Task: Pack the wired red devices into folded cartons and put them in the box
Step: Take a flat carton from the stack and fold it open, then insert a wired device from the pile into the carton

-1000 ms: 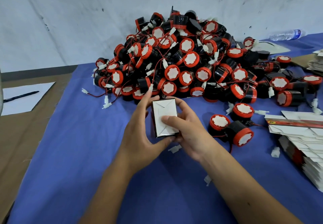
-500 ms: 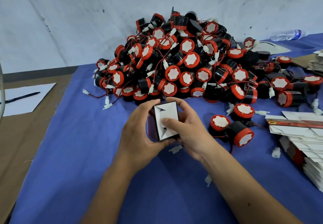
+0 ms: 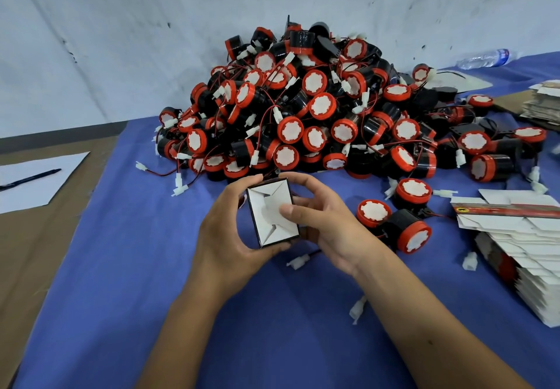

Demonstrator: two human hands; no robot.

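A small folded carton [image 3: 268,222] with white interlocking flaps and dark sides is held above the blue cloth, flaps facing me. My left hand [image 3: 224,237] grips its left side and lower edge. My right hand [image 3: 327,225] holds its right side, the thumb pressing on the flaps and the fingers curled over the top edge. Behind it rises a big pile of red-and-black wired devices [image 3: 318,109] with white connectors. Two loose devices [image 3: 394,222] lie just right of my right hand.
A stack of flat unfolded cartons [image 3: 521,237] lies at the right edge. More flat cartons [image 3: 542,100] and a water bottle [image 3: 485,58] sit far right. A paper sheet [image 3: 30,188] with a pen [image 3: 28,178] rests on the brown surface left. Loose white connectors [image 3: 298,261] dot the cloth.
The carton's bottom flaps have been pushed inward and locked together. My right thumb has slid toward the flap centre; the left hand's fingers wrapped further around the carton's side.
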